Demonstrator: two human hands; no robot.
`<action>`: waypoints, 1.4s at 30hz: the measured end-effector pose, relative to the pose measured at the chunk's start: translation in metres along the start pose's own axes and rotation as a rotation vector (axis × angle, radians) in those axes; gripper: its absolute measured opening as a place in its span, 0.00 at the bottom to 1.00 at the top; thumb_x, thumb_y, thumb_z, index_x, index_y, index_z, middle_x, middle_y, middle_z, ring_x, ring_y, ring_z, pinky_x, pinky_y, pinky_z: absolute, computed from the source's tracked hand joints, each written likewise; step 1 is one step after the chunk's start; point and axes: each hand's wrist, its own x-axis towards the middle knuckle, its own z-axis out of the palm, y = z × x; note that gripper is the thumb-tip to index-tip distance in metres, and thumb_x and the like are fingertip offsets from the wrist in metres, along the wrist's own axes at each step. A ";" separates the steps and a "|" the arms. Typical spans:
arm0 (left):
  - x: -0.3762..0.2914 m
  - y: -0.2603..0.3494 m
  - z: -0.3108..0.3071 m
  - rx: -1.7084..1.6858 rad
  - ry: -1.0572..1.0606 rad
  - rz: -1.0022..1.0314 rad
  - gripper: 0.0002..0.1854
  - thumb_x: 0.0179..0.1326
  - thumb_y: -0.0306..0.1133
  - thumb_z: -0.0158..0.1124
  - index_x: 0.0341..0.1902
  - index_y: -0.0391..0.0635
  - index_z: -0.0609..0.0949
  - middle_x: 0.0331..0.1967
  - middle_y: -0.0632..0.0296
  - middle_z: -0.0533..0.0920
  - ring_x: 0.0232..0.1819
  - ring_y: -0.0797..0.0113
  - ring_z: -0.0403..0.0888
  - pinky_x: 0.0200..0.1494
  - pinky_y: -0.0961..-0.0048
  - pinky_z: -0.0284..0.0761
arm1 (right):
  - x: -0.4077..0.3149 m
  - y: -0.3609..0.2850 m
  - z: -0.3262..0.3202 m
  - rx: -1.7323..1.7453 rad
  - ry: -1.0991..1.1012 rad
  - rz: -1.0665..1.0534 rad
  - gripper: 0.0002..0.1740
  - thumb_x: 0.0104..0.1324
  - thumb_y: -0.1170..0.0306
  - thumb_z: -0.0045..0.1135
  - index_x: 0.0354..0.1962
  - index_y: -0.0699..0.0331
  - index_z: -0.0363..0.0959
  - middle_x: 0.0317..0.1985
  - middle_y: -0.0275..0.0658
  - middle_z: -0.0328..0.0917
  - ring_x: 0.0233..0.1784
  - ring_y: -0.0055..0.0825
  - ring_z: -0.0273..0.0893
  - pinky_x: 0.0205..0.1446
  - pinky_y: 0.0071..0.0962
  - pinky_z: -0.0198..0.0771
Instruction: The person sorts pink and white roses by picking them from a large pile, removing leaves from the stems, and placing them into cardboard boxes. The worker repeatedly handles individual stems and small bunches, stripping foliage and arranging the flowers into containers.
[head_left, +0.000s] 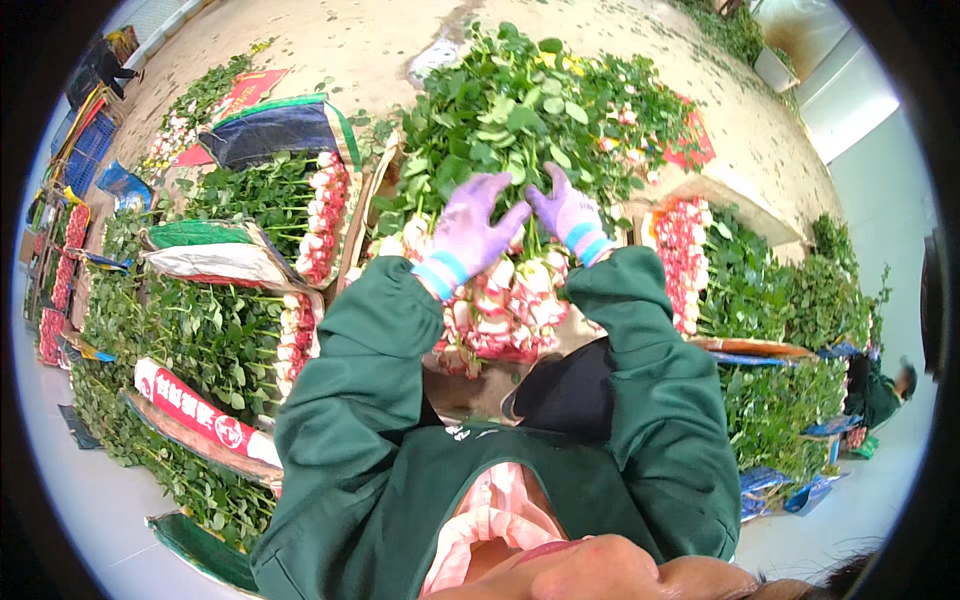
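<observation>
In front of me lies a large heap of cut roses, with green leafy stems (487, 120) pointing away and white-and-pink rose heads (506, 307) towards my lap. My left hand (476, 225), in a purple knit glove with a blue-striped cuff, rests over the stems with thumb and fingers spread. Beside it, my right hand (568, 211) wears a matching glove, its fingers apart and reaching to the stems just above the blooms. I see nothing clasped in either hand, though the palms are hidden.
Packed rose bundles (324, 217) stand at left between fabric dividers (217, 255). More bundles (679, 262) stand at right. Loose roses lie on a red sheet (694, 139) beyond. Fallen leaves dot the floor (360, 52). Another person (881, 394) is at the far right.
</observation>
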 end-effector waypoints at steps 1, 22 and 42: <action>0.004 0.006 0.007 0.080 0.000 0.007 0.30 0.59 0.49 0.63 0.61 0.45 0.74 0.59 0.45 0.74 0.61 0.50 0.72 0.64 0.59 0.66 | 0.012 0.015 0.014 -0.031 0.157 -0.065 0.40 0.62 0.45 0.52 0.65 0.59 0.58 0.43 0.49 0.81 0.44 0.46 0.80 0.53 0.38 0.72; 0.074 0.020 0.004 0.168 -0.266 0.280 0.19 0.61 0.30 0.59 0.56 0.39 0.77 0.56 0.49 0.78 0.62 0.48 0.70 0.66 0.58 0.63 | 0.031 0.392 0.127 0.180 0.134 0.669 0.19 0.66 0.56 0.46 0.41 0.62 0.78 0.41 0.52 0.81 0.45 0.47 0.80 0.50 0.43 0.73; 0.090 -0.024 0.074 0.375 -0.632 0.152 0.26 0.62 0.33 0.55 0.65 0.40 0.69 0.71 0.39 0.57 0.73 0.43 0.53 0.73 0.54 0.46 | 0.172 0.460 0.246 0.211 -0.390 0.560 0.42 0.55 0.43 0.58 0.63 0.54 0.63 0.61 0.47 0.70 0.63 0.38 0.71 0.64 0.36 0.66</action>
